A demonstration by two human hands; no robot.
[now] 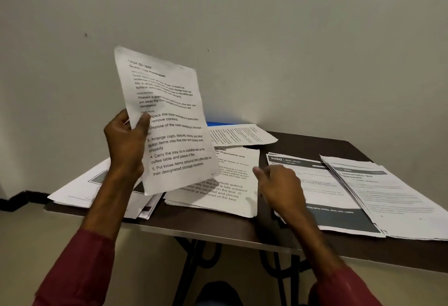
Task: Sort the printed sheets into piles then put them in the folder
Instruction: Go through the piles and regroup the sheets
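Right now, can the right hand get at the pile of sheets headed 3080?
Probably yes. The right hand holds nothing and is right beside the 3080 pile, whose top is mostly uncovered. The left hand holds the raised sheet well away.

blue folder (219,124) mostly hidden behind held sheet (169,102), rightmost pile (400,199) cut off at edge

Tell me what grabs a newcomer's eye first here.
The white printed sheet is raised and tilted left of centre, gripped at its edge by the left hand. Below it, piles of white printed sheets spread across the dark brown table, with the right hand low between the middle pile and a dark-banded pile. A sliver of what looks like the blue folder shows at the back.
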